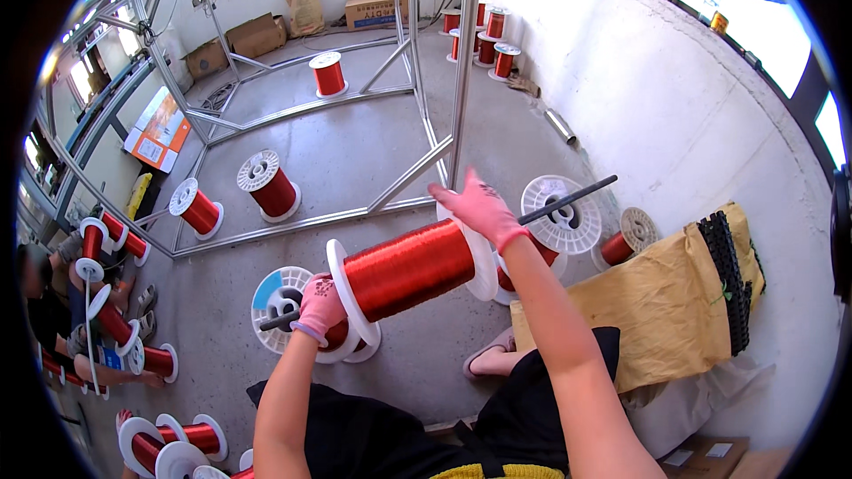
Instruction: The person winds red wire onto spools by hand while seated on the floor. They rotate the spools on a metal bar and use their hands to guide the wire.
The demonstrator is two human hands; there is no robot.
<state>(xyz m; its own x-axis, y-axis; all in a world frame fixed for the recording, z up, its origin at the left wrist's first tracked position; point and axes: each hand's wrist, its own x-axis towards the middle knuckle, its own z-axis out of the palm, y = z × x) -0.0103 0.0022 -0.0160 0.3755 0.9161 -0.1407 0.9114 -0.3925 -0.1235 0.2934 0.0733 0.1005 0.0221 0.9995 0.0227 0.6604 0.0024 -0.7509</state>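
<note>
A large spool of red wire [408,268] with white flanges lies tilted across the space in front of me, a dark rod [568,200] sticking out past both ends. My left hand [321,303], in a pink glove, is closed round the rod against the left flange. Over the top of the right flange [480,259] rests my right hand [479,206], also gloved in pink, its visible fingers stretched out and apart. Below the left hand is a standing spool [282,288] with a blue patch on its flange. Another white-flanged spool [561,213] stands behind the rod's right part.
An aluminium frame [302,229] stands ahead, with red spools [271,191] around and inside it. More spools [504,62] stand by the right wall. Yellow-brown sacking [621,324] lies at my right. A person [53,293] sits at the left among several spools.
</note>
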